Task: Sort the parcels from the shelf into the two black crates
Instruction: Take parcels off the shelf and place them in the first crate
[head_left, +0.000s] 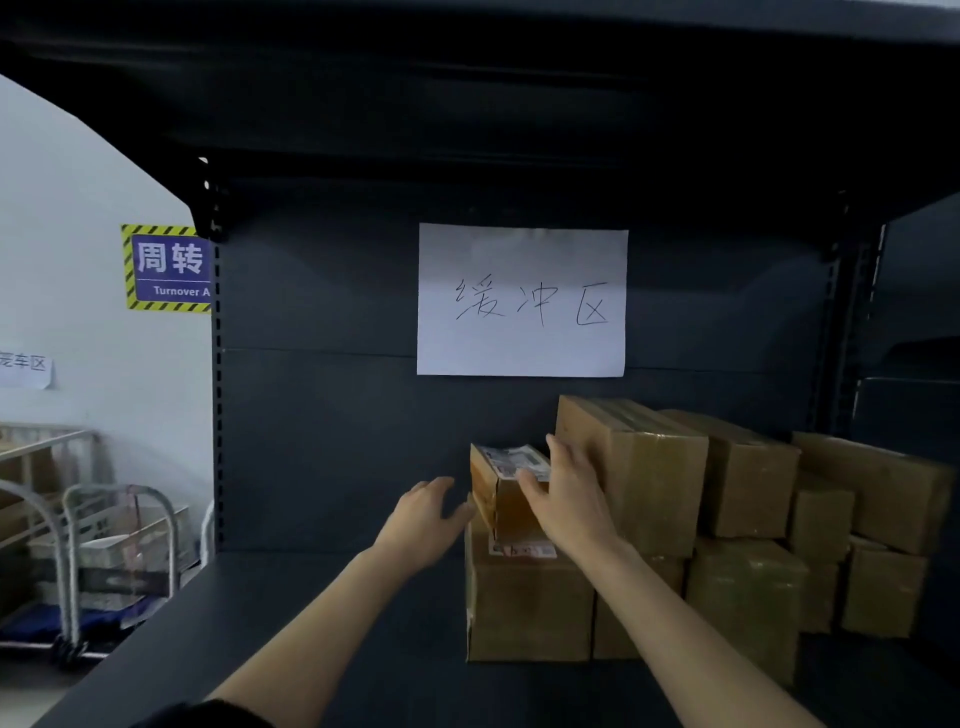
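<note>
A small cardboard parcel (501, 493) with a white label on top sits on a larger parcel (524, 608) at the left end of a stack of several brown parcels on the dark shelf (322, 613). My right hand (566, 499) lies on the small parcel's right side, fingers over its top edge and thumb on its front face. My left hand (426, 514) is just left of that parcel with fingers spread, its thumb tip at the parcel's left edge. The two black crates are out of view.
A tall parcel (634, 467) stands right behind my right hand, with more parcels (748, 478) stacked to the right. A white handwritten sheet (521, 300) hangs on the shelf's back panel. At the far left stand metal carts (78, 551) and a wall sign (167, 267).
</note>
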